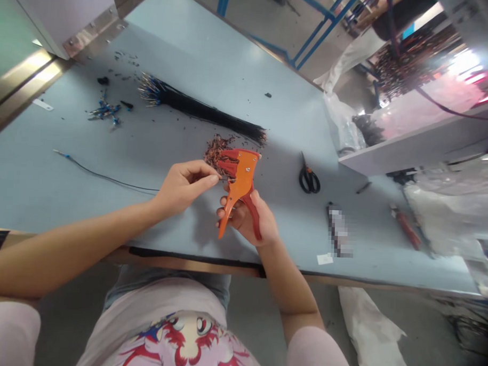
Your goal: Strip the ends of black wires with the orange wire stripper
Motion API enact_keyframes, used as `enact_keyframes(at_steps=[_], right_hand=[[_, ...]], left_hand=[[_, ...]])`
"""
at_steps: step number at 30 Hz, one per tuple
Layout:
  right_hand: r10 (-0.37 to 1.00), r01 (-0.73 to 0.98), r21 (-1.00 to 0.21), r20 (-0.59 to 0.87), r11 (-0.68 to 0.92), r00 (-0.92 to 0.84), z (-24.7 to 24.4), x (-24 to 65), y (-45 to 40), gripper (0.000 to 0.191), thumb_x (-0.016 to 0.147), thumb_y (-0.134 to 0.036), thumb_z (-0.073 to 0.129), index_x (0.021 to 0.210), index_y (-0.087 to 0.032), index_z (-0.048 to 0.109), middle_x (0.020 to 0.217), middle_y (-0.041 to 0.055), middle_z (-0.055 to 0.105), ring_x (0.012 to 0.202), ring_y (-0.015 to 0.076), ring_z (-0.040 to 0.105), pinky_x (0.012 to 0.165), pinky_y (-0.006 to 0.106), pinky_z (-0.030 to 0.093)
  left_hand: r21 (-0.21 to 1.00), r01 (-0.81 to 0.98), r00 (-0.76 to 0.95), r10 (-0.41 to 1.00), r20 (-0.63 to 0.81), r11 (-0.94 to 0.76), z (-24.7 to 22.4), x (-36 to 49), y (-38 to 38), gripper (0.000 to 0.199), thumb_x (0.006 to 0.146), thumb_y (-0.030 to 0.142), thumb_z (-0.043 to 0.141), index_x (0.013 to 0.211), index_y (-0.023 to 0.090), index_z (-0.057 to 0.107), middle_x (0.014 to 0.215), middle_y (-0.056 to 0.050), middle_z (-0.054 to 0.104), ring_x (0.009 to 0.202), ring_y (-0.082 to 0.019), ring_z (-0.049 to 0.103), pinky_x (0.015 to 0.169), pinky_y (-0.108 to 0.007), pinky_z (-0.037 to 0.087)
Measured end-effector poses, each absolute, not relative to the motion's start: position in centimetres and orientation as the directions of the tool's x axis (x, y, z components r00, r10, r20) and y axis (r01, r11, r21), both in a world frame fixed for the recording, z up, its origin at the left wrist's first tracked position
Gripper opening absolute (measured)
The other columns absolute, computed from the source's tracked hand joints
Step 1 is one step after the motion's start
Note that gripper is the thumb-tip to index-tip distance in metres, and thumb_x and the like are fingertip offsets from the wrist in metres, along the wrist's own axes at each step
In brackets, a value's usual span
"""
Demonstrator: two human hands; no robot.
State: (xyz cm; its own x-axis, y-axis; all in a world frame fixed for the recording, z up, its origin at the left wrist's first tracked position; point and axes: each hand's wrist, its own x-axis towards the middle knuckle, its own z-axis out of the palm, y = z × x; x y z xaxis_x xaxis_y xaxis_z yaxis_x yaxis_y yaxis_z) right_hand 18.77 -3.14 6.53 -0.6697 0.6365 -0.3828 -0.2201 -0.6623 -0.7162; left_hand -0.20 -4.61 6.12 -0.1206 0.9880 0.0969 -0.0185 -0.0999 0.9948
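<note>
My left hand (pixel 188 185) pinches a thin black wire (pixel 104 175) near one end. The wire trails left across the table to a blue-collared metal terminal (pixel 63 153). My right hand (pixel 253 218) is wrapped round the handles of an orange and red wire stripper (pixel 245 175), its red jaws pointing left. The pinched wire end is close to the tool's jaws; whether it sits between them I cannot tell. Behind the jaws lies a pile of short copper-coloured scraps (pixel 215 147). Farther back rests a bundle of black wires (pixel 206 113) with blue terminals at its left end.
Loose blue terminals (pixel 104 111) lie at the left of the grey-blue table (pixel 118 210). To the right are black-handled scissors (pixel 309 180), a blurred-out slim object (pixel 339 230), a white slip (pixel 325 259) and a red-handled tool (pixel 406 228). A shelf edge (pixel 389 140) borders the right.
</note>
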Motion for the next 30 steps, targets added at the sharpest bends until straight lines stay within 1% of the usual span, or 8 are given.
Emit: enact_keyframes(at_steps=[3,5,10,15,22,30], right_hand=[[0.622,-0.249,-0.717,-0.316,-0.651,-0.716,6.3,19.1,-3.3,0.040,0.079,-0.043,0.062,0.111,-0.019,0.054,0.095,0.0044,0.063,0.080,0.0199,0.063,0.073,0.043,0.055],[0.612,-0.253,-0.719,-0.293,-0.648,-0.734,6.1,19.2,-3.4,0.042,0.077,-0.038,0.065,0.112,-0.018,0.054,0.096,0.0050,0.062,0.081,0.0200,0.063,0.073,0.043,0.055],[0.587,-0.256,-0.714,-0.261,-0.651,-0.766,6.0,19.2,-3.5,0.044,0.077,-0.038,0.066,0.114,-0.018,0.052,0.096,0.0056,0.061,0.080,0.0190,0.063,0.073,0.044,0.056],[0.509,-0.257,-0.666,-0.213,-0.700,-0.834,5.9,19.4,-3.5,0.046,0.078,-0.037,0.066,0.117,-0.017,0.051,0.095,0.0050,0.060,0.080,0.0187,0.062,0.073,0.044,0.056],[0.442,-0.244,-0.618,-0.189,-0.747,-0.877,5.2,19.8,-3.5,0.046,0.079,-0.043,0.065,0.115,-0.018,0.049,0.092,0.0041,0.060,0.078,0.0178,0.062,0.073,0.045,0.056],[0.374,-0.236,-0.621,-0.100,-0.748,-0.922,4.7,19.8,-3.6,0.048,0.081,-0.048,0.060,0.115,-0.017,0.048,0.091,0.0063,0.063,0.073,0.0185,0.064,0.069,0.047,0.056]], left_hand=[[0.994,-0.061,-0.084,0.993,0.088,-0.093,5.9,-0.2,-4.7,0.019,0.073,0.035,0.068,0.071,0.015,0.066,0.071,-0.001,0.065,0.069,-0.012,0.058,0.066,-0.022,0.047],[0.991,-0.105,-0.059,0.995,0.078,-0.084,5.6,-0.1,-4.7,0.019,0.072,0.034,0.069,0.071,0.016,0.066,0.071,-0.001,0.064,0.068,-0.011,0.057,0.066,-0.022,0.047],[0.972,-0.235,-0.007,1.000,0.004,-0.006,5.0,0.2,-4.6,0.019,0.068,0.032,0.074,0.071,0.015,0.064,0.071,-0.001,0.065,0.068,-0.011,0.058,0.067,-0.022,0.047],[0.925,-0.370,0.044,0.997,-0.069,0.081,4.4,0.3,-4.6,0.019,0.068,0.031,0.075,0.073,0.015,0.064,0.075,0.000,0.066,0.071,-0.011,0.060,0.074,-0.024,0.048],[0.904,-0.409,0.173,0.983,-0.055,0.123,4.2,0.4,-4.8,0.017,0.075,0.031,0.070,0.082,0.015,0.068,0.074,-0.001,0.066,0.072,-0.011,0.060,0.075,-0.025,0.048],[0.870,-0.458,0.252,0.965,-0.069,0.182,5.1,0.9,-5.1,0.021,0.072,0.033,0.074,0.084,0.015,0.070,0.079,-0.003,0.069,0.075,-0.012,0.063,0.076,-0.025,0.050]])
